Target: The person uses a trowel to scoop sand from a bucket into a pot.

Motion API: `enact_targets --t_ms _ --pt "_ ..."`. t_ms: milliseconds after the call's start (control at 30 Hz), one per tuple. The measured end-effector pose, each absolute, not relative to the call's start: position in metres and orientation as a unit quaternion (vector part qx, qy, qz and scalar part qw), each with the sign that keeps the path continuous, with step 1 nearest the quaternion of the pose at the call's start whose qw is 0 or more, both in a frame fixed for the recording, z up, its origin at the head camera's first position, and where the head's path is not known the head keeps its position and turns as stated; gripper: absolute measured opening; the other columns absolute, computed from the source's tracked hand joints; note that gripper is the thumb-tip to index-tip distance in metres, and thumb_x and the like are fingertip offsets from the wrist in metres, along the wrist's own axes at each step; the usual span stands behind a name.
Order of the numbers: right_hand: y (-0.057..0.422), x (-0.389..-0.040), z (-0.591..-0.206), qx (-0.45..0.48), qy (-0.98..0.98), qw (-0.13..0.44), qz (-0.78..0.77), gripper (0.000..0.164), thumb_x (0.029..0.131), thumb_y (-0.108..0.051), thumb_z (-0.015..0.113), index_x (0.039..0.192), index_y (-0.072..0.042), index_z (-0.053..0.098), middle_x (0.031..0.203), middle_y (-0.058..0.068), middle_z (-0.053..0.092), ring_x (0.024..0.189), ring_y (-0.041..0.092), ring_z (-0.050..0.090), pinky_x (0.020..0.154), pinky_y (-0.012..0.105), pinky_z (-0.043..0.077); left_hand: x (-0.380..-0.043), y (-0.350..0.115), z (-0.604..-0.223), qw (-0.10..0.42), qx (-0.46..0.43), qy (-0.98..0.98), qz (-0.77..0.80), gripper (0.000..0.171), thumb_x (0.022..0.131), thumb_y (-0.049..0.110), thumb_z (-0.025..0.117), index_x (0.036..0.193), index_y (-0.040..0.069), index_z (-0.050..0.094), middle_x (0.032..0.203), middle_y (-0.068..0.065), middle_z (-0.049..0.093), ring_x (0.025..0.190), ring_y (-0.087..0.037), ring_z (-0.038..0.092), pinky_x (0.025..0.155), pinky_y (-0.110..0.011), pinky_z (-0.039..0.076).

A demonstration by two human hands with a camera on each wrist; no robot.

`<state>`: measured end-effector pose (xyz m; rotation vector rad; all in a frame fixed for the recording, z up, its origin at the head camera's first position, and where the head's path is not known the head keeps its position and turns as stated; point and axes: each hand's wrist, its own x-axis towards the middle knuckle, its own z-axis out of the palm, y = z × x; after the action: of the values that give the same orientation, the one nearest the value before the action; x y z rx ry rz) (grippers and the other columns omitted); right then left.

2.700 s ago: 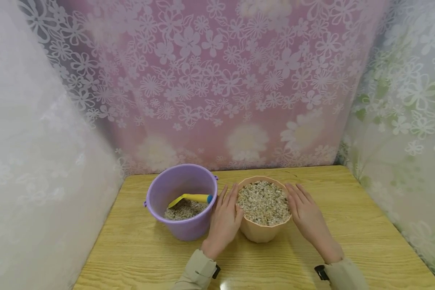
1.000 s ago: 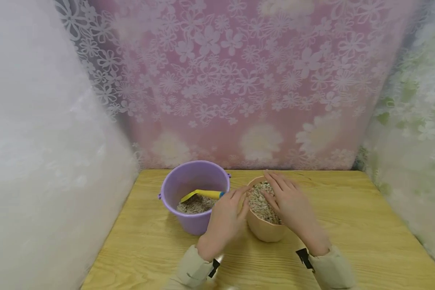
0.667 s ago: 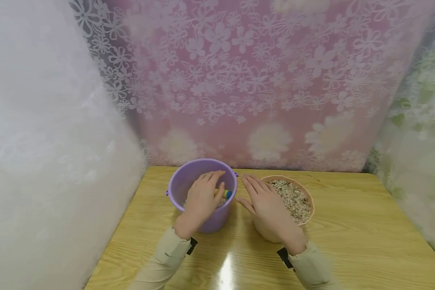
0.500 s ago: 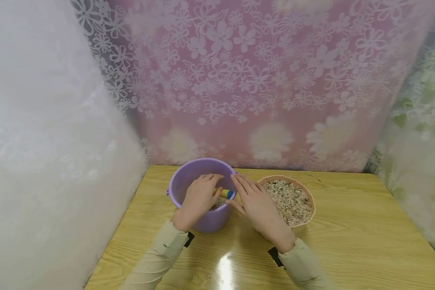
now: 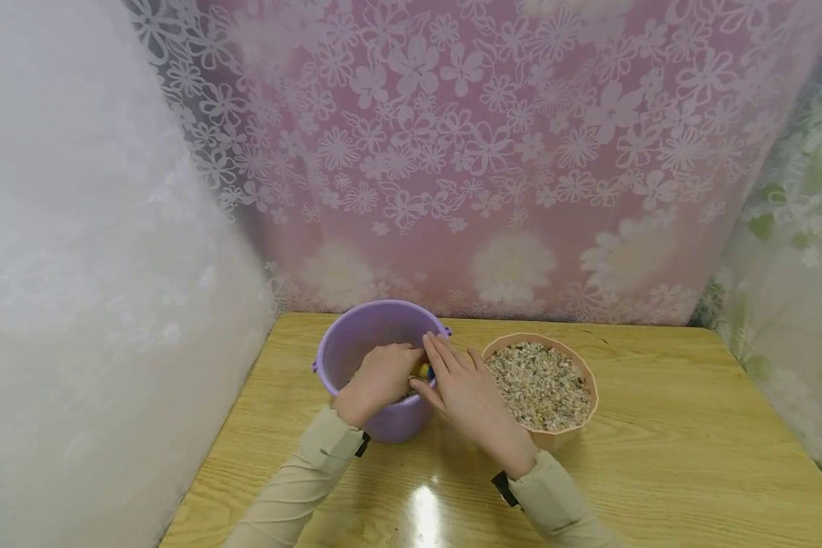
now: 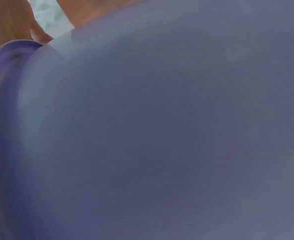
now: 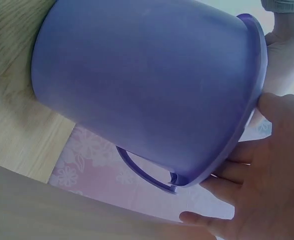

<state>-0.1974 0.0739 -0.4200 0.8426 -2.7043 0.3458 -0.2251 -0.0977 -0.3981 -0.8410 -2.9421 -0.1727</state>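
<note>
A purple bucket (image 5: 396, 423) stands left of centre on the table, with some grainy gravel in its bottom. My left hand (image 5: 378, 374) reaches down inside it and grips the handle of a toy shovel (image 5: 425, 371); only a bit of yellow and the blue end show past the fingers. The shovel's blade is hidden behind that hand. My right hand (image 5: 471, 396) touches the bucket's right rim, its fingers fairly straight and the thumb spread apart. In the right wrist view, that thumb and the fingers meet the bucket's rim (image 7: 259, 65).
Just right of my right hand is a peach flowerpot (image 5: 553, 438), filled nearly to the brim with gravel (image 5: 537, 384). Wood-grain table (image 5: 678, 457) stretches around both containers. A pink flowered curtain (image 5: 411, 251) hangs behind, and pale sheets flank both sides.
Both hands have left the flowerpot for the bucket. My left hand has gone into it and closed on the shovel handle; my right hand has shifted left to the rim.
</note>
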Motion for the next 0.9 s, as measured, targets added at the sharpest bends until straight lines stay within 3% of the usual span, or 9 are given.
enact_targets --t_ms 300,467,667,900 --pt "0.071 -0.196 -0.42 0.263 -0.948 0.126 0.13 0.069 0.106 -0.05 0.044 0.158 -0.006 0.032 0.162 0.011 0.035 0.148 0.028 0.036 0.117 0.057 0.028 -0.228 -0.12 -0.385 0.104 -0.233 -0.962 -0.101 0.023 0.09 0.021 0.079 0.111 0.014 0.072 0.093 0.0 0.071 0.08 -0.022 0.07 0.064 -0.037 0.057" --pt "0.069 -0.195 -0.42 0.259 -0.949 0.125 0.13 0.067 0.106 -0.048 0.045 0.156 -0.005 0.035 0.161 0.01 0.036 0.149 0.027 0.034 0.118 0.057 0.025 -0.233 -0.139 -0.372 0.155 -0.237 -0.954 -0.099 0.016 0.085 0.011 0.082 0.095 0.011 0.069 0.083 0.0 0.071 0.075 -0.021 0.069 0.065 -0.036 0.057" --pt "0.068 -0.193 -0.42 0.259 -0.951 0.115 0.124 0.065 0.108 -0.048 0.04 0.158 -0.008 0.032 0.163 0.009 0.033 0.151 0.025 0.03 0.118 0.059 0.024 -0.24 -0.156 -0.36 0.16 -0.226 -0.959 -0.065 0.023 0.081 0.01 0.085 0.086 0.007 0.063 0.076 -0.003 0.065 0.066 -0.022 0.065 0.057 -0.033 0.053" --pt "0.069 -0.194 -0.421 0.265 -0.951 0.124 0.106 0.065 0.108 -0.049 0.037 0.158 -0.008 0.032 0.163 0.01 0.032 0.151 0.026 0.03 0.119 0.058 0.02 -0.246 -0.163 -0.359 0.221 -0.216 -0.949 0.053 0.02 0.084 0.004 0.08 0.073 0.003 0.063 0.07 -0.012 0.064 0.057 -0.029 0.063 0.046 -0.039 0.052"
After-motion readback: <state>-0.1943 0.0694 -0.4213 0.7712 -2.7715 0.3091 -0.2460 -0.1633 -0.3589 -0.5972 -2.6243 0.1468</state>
